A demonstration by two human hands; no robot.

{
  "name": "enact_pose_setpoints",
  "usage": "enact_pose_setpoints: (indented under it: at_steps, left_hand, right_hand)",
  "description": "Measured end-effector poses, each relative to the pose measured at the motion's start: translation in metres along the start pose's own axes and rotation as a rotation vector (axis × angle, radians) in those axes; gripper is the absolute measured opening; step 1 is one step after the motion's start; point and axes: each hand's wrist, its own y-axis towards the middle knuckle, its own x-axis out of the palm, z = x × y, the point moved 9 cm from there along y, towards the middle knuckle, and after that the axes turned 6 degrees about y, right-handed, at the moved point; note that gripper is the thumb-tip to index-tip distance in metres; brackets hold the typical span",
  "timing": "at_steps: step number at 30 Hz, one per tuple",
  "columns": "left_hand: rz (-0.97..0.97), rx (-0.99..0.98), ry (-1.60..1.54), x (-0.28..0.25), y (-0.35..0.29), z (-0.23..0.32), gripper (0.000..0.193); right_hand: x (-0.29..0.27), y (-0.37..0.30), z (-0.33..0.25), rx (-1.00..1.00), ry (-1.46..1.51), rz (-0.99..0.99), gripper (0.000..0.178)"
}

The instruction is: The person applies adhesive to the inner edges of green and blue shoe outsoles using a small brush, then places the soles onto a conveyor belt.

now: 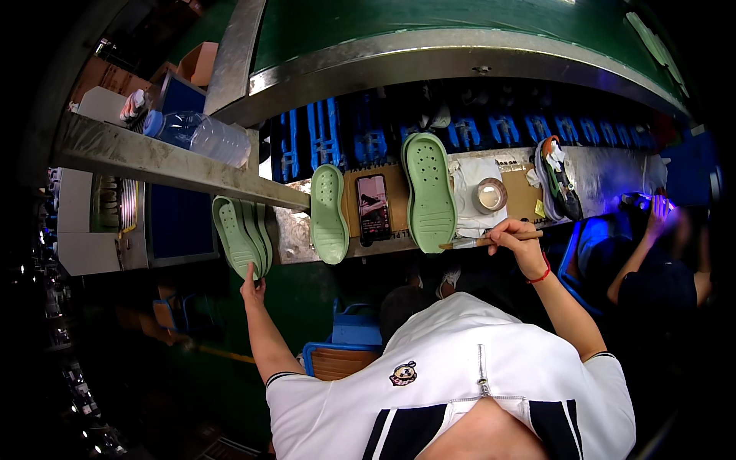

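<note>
My left hand grips the near end of several pale green shoe soles, which overlap at the bench's left end. In my right hand, a wooden-handled brush lies between fingers and thumb, pointing left. Its bristles meet or hover just by the near end of a larger green sole; contact is hard to tell. Another green sole lies further left. Between these two soles is a phone with its screen lit. Beyond my right hand a small cup of pale liquid stands on white paper.
A metal frame rail with a clear plastic bottle on it crosses at left. Blue racks line the bench's far side. Shoe parts lie right of the cup. Another person sits at far right.
</note>
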Motion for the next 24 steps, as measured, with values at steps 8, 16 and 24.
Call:
enact_pose_setpoints:
  at_steps: [8,16,24]
  left_hand:
    - [-0.251,-0.091,-0.143,0.058,-0.018,-0.009,0.068]
    - [-0.296,0.051,-0.239,0.066,-0.046,0.004,0.073]
    - [-0.338,0.100,-0.314,0.031,-0.154,-0.096,0.066]
  right_hand:
    - [-0.006,-0.005,0.009,0.050,-0.019,0.018,0.012]
    - [0.005,-0.002,0.004,0.083,-0.034,-0.044,0.011]
    - [-0.004,0.000,0.013,0.066,-0.014,-0.037,0.011]
